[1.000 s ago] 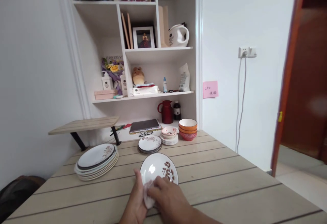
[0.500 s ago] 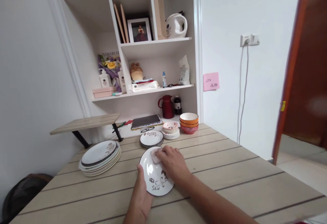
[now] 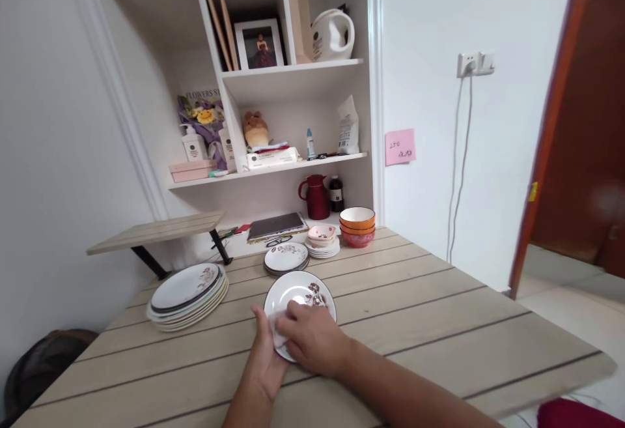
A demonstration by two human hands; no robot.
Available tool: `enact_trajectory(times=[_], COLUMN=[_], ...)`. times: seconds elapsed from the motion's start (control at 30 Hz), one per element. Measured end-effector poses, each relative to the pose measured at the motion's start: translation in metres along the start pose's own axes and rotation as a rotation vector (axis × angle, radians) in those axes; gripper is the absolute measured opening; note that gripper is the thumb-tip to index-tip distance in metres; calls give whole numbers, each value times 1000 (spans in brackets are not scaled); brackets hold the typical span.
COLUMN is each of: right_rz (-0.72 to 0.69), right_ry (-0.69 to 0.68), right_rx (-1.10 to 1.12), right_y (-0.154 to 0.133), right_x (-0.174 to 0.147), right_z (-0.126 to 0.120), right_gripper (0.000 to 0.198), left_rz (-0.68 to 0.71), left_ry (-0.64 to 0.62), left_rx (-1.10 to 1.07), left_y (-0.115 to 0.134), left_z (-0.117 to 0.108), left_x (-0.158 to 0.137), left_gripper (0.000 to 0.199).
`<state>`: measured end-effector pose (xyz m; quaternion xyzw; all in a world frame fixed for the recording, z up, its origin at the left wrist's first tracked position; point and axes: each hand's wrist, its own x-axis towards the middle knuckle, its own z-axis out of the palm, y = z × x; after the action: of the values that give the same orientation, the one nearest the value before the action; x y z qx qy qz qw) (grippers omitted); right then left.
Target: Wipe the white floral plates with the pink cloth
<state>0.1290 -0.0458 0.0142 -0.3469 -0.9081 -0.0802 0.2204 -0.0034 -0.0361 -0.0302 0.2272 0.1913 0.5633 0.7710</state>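
Note:
A white plate [image 3: 288,290] with a brown flower pattern and dark rim is held over the table, tilted toward me. My left hand [image 3: 266,353] grips its lower left edge, thumb on the rim and the other fingers hidden beneath. Pressed on the plate's face, my right hand [image 3: 312,337] is closed on a pale cloth [image 3: 277,329], mostly covered by the fingers. Just behind lies a short stack of similar small plates [image 3: 286,256]. To the left is a taller stack of larger plates [image 3: 185,288].
Small dishes [image 3: 322,242] and stacked orange and red bowls [image 3: 357,226] stand at the table's back. A wooden riser [image 3: 156,232] is at the left, near a dark laptop [image 3: 277,225]. A red jug [image 3: 316,197] stands under the shelves.
My right hand has moved the cloth from the plate's upper part down to its lower left. The plate has turned, bringing its flowers to the upper right. The view has shifted slightly.

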Motion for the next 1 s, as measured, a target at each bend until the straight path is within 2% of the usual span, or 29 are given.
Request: enact_trajectory(times=[0.07,0.17,0.27,0.47,0.73,1.0], right_rz=[81,212,282,277,278,325], right_ry=[46,128,178,190,177,99], right_rx=[-7,0,16,12,-21,-170], right_y=[5,17,25,25,22,30], right_x=[5,12,15,12,11,6], right_z=[2,0,-4,-6,-2,0], right_gripper=[25,26,25,28,32,31], left_rz=[-3,26,34,75,25,130], left_ry=[2,-11,-52,30,150,201], left_rx=[-10,-32,-51,-20,-5,-75], left_y=[-1,-2,-4,-5,-2,-4], left_z=[1,6,13,16,11,2], left_x=[2,1,-3,-5,-6,-2], left_gripper=[85,74,67,63,65,55])
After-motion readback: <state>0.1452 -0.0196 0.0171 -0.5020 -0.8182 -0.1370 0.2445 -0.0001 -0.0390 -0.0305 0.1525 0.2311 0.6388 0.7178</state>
